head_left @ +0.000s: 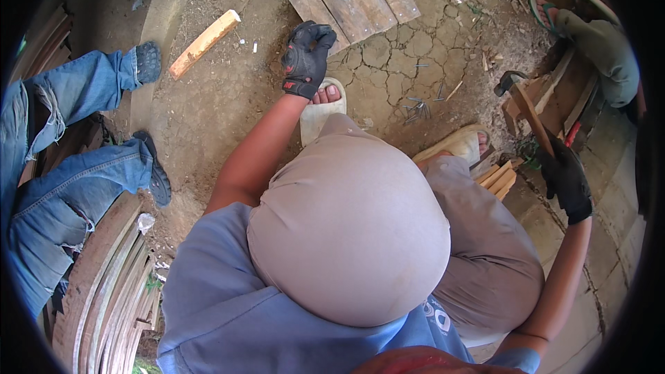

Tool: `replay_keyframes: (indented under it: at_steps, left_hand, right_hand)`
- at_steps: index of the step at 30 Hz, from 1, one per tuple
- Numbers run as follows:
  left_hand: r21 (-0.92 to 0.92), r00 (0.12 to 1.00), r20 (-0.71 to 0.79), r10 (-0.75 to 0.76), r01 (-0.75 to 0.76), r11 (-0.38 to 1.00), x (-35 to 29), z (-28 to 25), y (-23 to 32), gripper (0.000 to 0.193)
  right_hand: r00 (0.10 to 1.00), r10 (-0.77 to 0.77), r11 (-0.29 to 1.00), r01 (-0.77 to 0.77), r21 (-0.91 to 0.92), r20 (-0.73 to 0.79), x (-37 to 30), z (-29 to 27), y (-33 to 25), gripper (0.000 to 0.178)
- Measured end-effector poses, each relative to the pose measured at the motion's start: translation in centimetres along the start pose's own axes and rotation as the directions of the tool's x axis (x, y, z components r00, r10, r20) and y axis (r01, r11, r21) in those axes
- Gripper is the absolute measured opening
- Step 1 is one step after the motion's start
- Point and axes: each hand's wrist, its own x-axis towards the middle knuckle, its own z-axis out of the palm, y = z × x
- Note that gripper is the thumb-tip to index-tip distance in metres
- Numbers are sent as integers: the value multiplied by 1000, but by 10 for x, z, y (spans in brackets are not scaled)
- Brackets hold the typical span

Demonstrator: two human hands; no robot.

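Observation:
My right hand [566, 176], in a black work glove, is closed round the wooden handle of a hammer [532, 112]. The hammer's dark metal head points away from me, out to my right. My left hand [306, 57], gloved in black and grey, hovers by the near left edge of a panel of wooden boards [355, 1] on the ground. Its fingers are curled in, and whatever they may hold is hidden. Nail heads dot the boards. Several loose nails [417, 109] are scattered on the cracked soil between my feet and the panel.
Another person's legs in torn jeans [83, 107] are at my left, beside stacked planks [104, 291]. A lone wood piece [204, 43] lies on the soil. Someone else's leg [599, 55] is at the far right, near wood scraps [564, 90]. Thin sticks [499, 179] lie by my right leg.

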Motion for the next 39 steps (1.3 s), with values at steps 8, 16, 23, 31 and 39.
replay_keyframes:
  at_steps: [8,16,23,31,39]
  left_hand:
    - [-3,998,-52,30,-30,1000,-2,4,-6,12]
    - [139,996,-28,87,-83,987,0,2,-1,11]
    - [107,999,-24,33,-30,994,-9,2,13,14]
    - [105,992,-51,114,-109,989,-11,10,0,19]
    - [78,995,-38,92,-89,993,-12,8,-7,19]
  right_hand:
    - [998,-36,999,35,-16,-47,1,5,7,32]
    - [971,-235,949,222,-222,-32,-17,60,-47,32]
    - [812,-575,817,565,-117,-101,-13,155,-149,30]
    - [741,-639,758,559,-337,-207,21,262,-136,29]
    - [763,-612,777,533,-334,-207,17,276,-131,30]
